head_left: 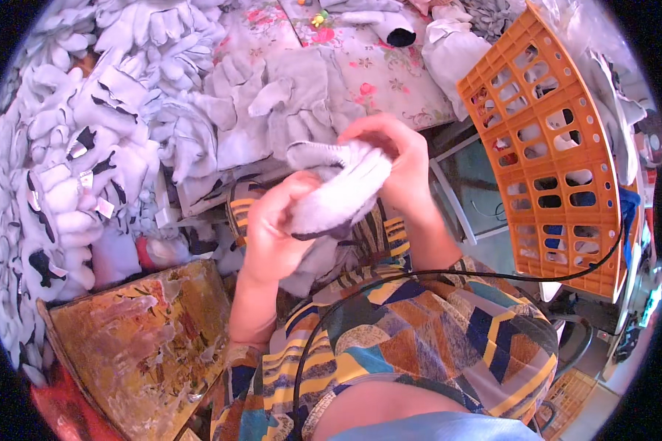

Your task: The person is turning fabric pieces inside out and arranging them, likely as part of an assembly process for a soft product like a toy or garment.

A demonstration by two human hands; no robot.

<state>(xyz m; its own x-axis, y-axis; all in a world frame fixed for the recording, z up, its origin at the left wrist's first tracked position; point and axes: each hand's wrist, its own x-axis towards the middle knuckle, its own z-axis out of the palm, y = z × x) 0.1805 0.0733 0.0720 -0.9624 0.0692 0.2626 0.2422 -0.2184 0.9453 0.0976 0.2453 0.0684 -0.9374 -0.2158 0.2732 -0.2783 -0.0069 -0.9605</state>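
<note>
A white cloth glove (353, 187) with a dark edge is bunched between my two hands, above my lap. My left hand (268, 231) grips its near left end, with the thumb on top. My right hand (401, 158) curls over the far right side, its fingers bent around the fabric. A ribbed cuff stands up at the glove's far side. Behind my hands, grey-white gloves (294, 84) lie flat and overlapping on a table with a floral cover (415, 84). More pale fabric (320, 264) rests below the held glove on my lap, partly hidden.
A large heap of white gloves (73, 147) rises along the left. An orange slatted plastic basket (485, 66) stands tilted at the right. At the lower left is a worn, stained board (140, 345). A black cable (419, 273) crosses in front of my body.
</note>
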